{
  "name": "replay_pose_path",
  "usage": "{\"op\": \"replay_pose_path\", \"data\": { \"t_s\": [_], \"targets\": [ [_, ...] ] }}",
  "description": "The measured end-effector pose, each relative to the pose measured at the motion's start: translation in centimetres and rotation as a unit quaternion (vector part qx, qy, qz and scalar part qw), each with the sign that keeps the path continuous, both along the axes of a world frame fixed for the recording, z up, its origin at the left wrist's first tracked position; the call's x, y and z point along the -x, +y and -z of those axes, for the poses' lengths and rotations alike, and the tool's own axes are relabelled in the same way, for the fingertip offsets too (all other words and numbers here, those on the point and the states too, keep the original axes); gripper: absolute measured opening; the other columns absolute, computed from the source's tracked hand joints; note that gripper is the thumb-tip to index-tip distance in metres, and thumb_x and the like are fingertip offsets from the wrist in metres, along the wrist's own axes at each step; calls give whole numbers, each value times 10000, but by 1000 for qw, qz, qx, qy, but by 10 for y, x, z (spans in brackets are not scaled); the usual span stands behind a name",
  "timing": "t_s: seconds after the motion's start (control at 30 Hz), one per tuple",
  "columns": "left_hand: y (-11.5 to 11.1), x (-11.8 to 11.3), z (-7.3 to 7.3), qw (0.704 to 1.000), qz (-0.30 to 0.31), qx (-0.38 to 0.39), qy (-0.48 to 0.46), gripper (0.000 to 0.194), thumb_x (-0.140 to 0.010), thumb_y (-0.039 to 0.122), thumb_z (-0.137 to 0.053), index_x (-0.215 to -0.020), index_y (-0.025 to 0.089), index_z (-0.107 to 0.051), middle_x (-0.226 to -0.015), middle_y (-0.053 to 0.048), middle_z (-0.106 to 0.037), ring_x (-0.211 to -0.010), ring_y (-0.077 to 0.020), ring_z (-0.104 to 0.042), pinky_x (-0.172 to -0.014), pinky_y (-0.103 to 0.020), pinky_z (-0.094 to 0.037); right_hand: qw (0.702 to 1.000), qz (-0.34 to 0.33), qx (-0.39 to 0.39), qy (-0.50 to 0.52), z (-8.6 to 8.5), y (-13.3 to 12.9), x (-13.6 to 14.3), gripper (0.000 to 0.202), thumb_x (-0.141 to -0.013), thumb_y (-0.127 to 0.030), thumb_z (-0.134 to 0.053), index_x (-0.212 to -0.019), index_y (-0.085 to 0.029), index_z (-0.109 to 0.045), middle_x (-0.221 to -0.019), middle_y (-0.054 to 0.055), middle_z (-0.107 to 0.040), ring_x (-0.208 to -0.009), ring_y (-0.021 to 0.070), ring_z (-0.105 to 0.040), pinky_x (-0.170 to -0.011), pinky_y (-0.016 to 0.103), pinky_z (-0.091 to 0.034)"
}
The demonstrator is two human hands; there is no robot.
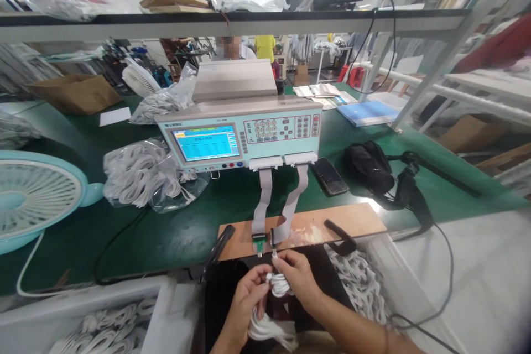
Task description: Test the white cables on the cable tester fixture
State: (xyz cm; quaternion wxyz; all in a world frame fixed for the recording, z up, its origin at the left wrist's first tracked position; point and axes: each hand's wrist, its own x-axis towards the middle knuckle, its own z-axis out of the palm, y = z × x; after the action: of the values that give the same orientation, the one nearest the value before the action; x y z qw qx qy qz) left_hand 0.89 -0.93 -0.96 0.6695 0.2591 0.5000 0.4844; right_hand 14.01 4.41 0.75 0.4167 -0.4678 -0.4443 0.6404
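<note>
My left hand is closed, thumb against fingers, on a coiled white cable. Another bundle of white cable hangs below that hand. With its fingertips pinched, my right hand holds the cable's white plug at the right-hand socket at the board's front edge; whether it is fully seated cannot be made out. Just left of it, a small green circuit board shows a bare metal connector. Two grey ribbon cables run up to the teal-fronted tester, whose screen is lit.
A wooden board lies along the table's front edge between black clamps. White bins with coiled cables stand at both sides. A fan, bagged cables, a phone and a black bag are on the table.
</note>
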Motion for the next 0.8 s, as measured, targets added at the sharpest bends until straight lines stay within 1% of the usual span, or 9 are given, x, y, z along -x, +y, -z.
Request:
{"op": "replay_pose_path", "data": {
  "t_s": [0.07,0.13,0.27,0.37,0.43,0.5,0.63,0.73,0.8],
  "targets": [
    [-1,2,-1,1000,20,4,4,384,-641,347,-722,-948,140,-622,-741,-23,-652,-284,26,-318,-299,-126,-202,1000,6,0,5,0,-1,-1,306,-680,-441,-676,-622,-146,-620,-552,-20,-529,-519,118,-445,-533,242,-362],
    [0,2,-2,999,20,3,34,379,-644,366,-723,-927,131,-628,-784,-45,-665,-285,26,-332,-295,-127,-215,1000,5,-9,3,-1,-2,-1,299,-685,-435,-679,-622,-149,-617,-563,-19,-536,-532,121,-454,-541,241,-368],
    [2,0,-1,998,9,-2,61,380,-662,418,-710,-889,124,-631,-653,-5,-624,-283,15,-318,-290,-127,-207,1000,4,-12,13,-5,-5,-1,302,-684,-440,-691,-630,-154,-613,-570,-22,-537,-543,120,-454,-548,238,-373],
    [4,-5,0,997,-18,1,69,368,-681,454,-689,-843,130,-624,-504,62,-505,-301,-1,-284,-296,-124,-203,999,17,15,35,-7,-7,1,314,-668,-450,-706,-639,-152,-610,-561,-27,-528,-522,110,-438,-529,234,-367],
    [5,-8,0,995,-41,-3,92,372,-698,490,-661,-798,134,-614,-469,79,-448,-323,-15,-281,-303,-127,-218,998,26,33,50,-7,-7,2,321,-647,-447,-725,-629,-149,-607,-548,-31,-521,-508,104,-430,-518,230,-360],
    [6,-10,0,991,-44,-13,126,385,-717,518,-628,-778,139,-599,-460,81,-428,-333,-27,-289,-308,-134,-233,996,31,50,61,-6,-7,4,324,-619,-434,-748,-610,-144,-604,-535,-32,-522,-500,101,-431,-514,229,-357],
    [7,-4,-5,984,35,-40,167,409,-754,561,-552,-764,153,-587,-441,86,-377,-313,-46,-292,-301,-155,-266,989,47,108,93,-8,-4,8,340,-562,-416,-783,-582,-137,-591,-505,-36,-519,-462,88,-413,-484,223,-334],
    [9,3,-11,975,68,-84,194,385,-772,532,-543,-693,159,-594,-557,38,-464,-357,-62,-353,-322,-171,-307,980,59,144,124,-10,-2,10,366,-513,-420,-806,-575,-135,-585,-495,-35,-521,-447,84,-407,-478,224,-329],
    [11,5,-13,968,40,-119,219,343,-785,479,-553,-678,159,-613,-699,-12,-544,-457,-94,-443,-395,-185,-372,982,50,138,123,-11,-2,10,366,-522,-429,-802,-590,-129,-604,-514,-25,-539,-460,88,-419,-495,228,-340]
  ]
}}
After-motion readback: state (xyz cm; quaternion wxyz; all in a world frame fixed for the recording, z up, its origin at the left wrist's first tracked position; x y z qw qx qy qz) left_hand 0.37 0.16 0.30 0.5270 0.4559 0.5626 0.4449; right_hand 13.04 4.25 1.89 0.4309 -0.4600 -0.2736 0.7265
